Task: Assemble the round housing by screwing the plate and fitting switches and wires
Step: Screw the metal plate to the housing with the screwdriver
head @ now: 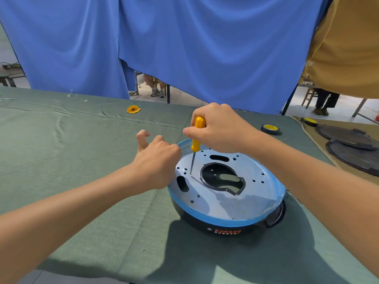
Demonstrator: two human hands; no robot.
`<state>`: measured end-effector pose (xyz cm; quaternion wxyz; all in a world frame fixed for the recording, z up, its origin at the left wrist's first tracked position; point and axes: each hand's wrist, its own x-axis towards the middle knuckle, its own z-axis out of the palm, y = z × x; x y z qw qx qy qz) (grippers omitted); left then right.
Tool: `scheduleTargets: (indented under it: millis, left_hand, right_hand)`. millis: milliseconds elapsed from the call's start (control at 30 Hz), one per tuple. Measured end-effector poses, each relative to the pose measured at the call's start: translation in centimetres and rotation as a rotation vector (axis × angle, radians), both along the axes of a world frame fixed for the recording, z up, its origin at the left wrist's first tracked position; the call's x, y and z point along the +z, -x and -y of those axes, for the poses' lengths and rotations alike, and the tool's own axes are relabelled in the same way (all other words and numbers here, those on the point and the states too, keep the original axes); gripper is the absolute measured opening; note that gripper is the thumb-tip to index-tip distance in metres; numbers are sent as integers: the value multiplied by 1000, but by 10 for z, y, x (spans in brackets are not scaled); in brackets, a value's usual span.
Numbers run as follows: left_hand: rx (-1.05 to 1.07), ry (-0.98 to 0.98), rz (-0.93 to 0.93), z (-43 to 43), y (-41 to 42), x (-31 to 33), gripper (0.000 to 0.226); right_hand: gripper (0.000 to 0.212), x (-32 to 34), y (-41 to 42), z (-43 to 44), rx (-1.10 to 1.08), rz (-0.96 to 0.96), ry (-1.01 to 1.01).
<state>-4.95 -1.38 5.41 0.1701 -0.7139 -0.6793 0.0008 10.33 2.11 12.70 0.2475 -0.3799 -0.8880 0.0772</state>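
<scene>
On the green cloth-covered table (82, 160), close in front of us, sits the round black housing with its blue rim (225, 226). The flat silver metal plate with punched holes and a large central cutout (231, 201) lies in its top. Our right hand (217, 128) is clamped round the yellow-handled screwdriver (196, 143), whose thin shaft slants down to the plate's left part, among the small holes. Whether a screw sits under the tip is too small to tell. Our left hand (158, 162) rests against the housing's left rim, thumb and forefinger lifted and loosely curled. We cannot tell whether the hidden fingers grip the rim or only press on it. To do this well, we judge we should bring the shaft upright over the hole, bear down as we turn, and brace the housing so that plate and holes stay aligned. Farther right lie a yellow-cored roll of black tape (270, 128) and dark round covers (346, 136).
</scene>
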Motion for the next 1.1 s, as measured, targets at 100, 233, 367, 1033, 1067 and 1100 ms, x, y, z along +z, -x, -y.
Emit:
scheduleTargets:
  millis: [100,233,367,1033,1067,1100]
  left_hand:
    - [19,0,80,0,1,-2,10]
    - [26,5,117,0,3,-5,25]
    - [-10,28,132,1,6,-2,28]
    - [-159,321,612,4,38,20,26]
    - [-163,299,651,4,40,17,33]
    - [-155,289,701,4,41,15,37]
  right_hand:
    - [29,-1,-1,0,11,-25,1]
    - [27,-1,-1,-2,15,-66,6]
    - [26,-1,3,-2,15,-95,35]
    - [28,0,23,4,83,-6,26]
    - [28,1,24,4,83,-11,24]
    - [27,1,25,4,82,-12,20]
